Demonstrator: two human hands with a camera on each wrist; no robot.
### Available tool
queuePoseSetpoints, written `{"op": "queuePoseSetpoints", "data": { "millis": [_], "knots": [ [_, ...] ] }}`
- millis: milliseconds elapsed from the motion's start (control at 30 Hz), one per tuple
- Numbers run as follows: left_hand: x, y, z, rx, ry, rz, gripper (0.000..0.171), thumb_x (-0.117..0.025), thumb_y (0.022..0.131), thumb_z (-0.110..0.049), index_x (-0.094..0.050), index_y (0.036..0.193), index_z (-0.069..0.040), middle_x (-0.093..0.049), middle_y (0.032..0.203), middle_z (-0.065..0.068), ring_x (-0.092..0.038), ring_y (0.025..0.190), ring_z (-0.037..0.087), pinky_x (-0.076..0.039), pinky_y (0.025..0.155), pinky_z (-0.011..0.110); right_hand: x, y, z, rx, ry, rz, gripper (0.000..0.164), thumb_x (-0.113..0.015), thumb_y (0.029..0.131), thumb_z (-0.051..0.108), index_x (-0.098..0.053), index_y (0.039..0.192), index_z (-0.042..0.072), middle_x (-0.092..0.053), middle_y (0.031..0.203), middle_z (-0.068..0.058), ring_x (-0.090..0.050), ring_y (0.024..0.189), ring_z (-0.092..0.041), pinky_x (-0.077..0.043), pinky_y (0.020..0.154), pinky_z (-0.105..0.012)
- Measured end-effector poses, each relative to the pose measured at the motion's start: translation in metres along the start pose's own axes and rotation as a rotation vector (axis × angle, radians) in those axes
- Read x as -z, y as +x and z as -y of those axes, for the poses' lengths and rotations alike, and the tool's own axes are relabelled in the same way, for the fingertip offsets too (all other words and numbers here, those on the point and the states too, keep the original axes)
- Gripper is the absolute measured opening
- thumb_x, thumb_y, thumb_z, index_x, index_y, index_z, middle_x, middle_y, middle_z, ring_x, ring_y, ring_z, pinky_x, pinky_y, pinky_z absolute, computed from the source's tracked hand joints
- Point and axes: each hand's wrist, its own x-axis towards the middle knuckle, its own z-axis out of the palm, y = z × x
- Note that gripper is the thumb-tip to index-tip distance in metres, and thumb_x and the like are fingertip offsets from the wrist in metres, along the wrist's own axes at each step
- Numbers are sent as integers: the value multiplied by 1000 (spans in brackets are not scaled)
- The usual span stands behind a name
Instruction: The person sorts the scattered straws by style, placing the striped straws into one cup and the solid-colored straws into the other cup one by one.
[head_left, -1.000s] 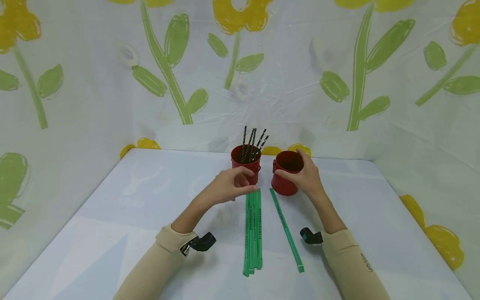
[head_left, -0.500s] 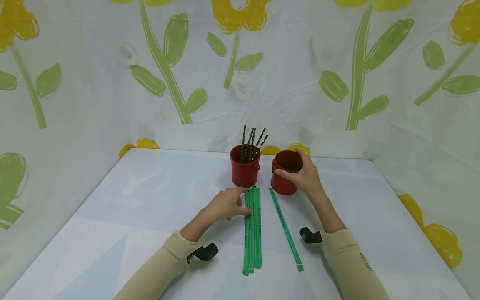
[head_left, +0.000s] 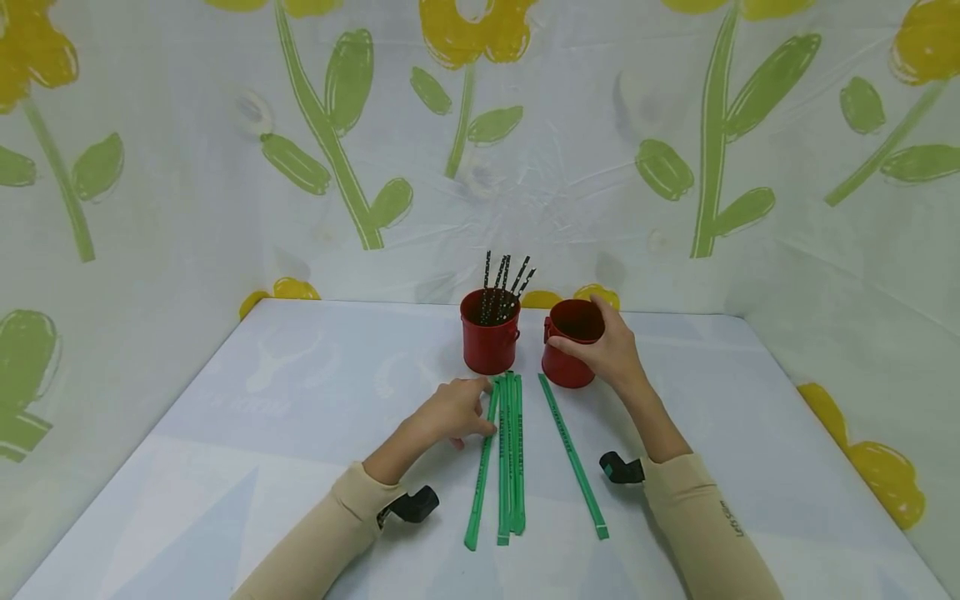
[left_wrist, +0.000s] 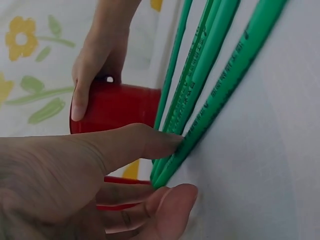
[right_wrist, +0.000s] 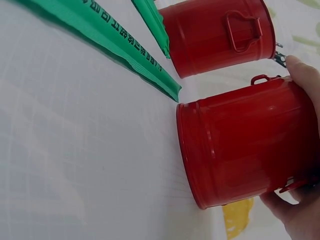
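Observation:
My left hand (head_left: 446,415) is at a green-wrapped straw (head_left: 477,500), its thumb and fingertips pinching the upper part. That straw slants away from a bundle of several similar wrapped straws (head_left: 512,467) at its right. In the left wrist view the thumb lies against the green wrapper (left_wrist: 220,90), which bears dark printed characters. My right hand (head_left: 611,346) grips the rim of a red metal bucket (head_left: 567,369) standing upright on the table. One single wrapped straw (head_left: 573,458) lies below this bucket, its top end close to the base (right_wrist: 192,155).
Left of the held bucket stands another red bucket (head_left: 489,350) with several black, white-spotted straws (head_left: 506,287) upright in it. The pale table (head_left: 262,467) meets a flower-printed cloth (head_left: 570,208) behind. A black camera (head_left: 412,504) hangs at the left wrist.
My left hand came down from in front of the left bucket to the bundle. The leftmost straw's lower end has swung left, apart from the others. My right hand keeps its hold.

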Motion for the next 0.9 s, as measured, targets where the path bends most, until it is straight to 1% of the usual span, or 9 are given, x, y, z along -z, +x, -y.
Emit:
{"op": "queuePoseSetpoints", "data": {
  "millis": [267, 500, 667, 900],
  "knots": [
    [3, 0, 1, 22, 9, 29, 57, -73, 74, -20, -49, 125, -12, -57, 81, 4, -60, 57, 15, -51, 45, 27, 1, -1, 3, -4, 5, 0, 98, -72, 63, 58, -26, 141, 20, -43, 135, -5, -41, 122, -24, -51, 83, -47],
    [4, 1, 4, 22, 11, 25, 52, -71, 76, -16, -49, 123, -12, -57, 78, 3, -61, 51, 15, -51, 45, 27, 1, -1, 2, -5, -2, 1, 100, -72, 63, 58, -26, 142, 18, -43, 136, -6, -41, 122, -25, -51, 83, -48],
    [5, 0, 5, 20, 8, 19, 51, -71, 76, -16, -50, 122, -13, -57, 78, 3, -61, 50, 16, -51, 45, 27, 1, -1, 0, 4, 4, -6, 99, -72, 63, 59, -26, 141, 19, -43, 135, -5, -42, 122, -24, -52, 82, -47],
    [5, -1, 7, 35, 23, 13, 53, -71, 76, -18, -48, 124, -16, -57, 77, 4, -60, 50, 17, -51, 45, 27, 0, -1, -1, 6, 6, -2, 100, -71, 62, 60, -26, 141, 19, -43, 135, -5, -42, 122, -24, -51, 83, -48]
  ]
}}
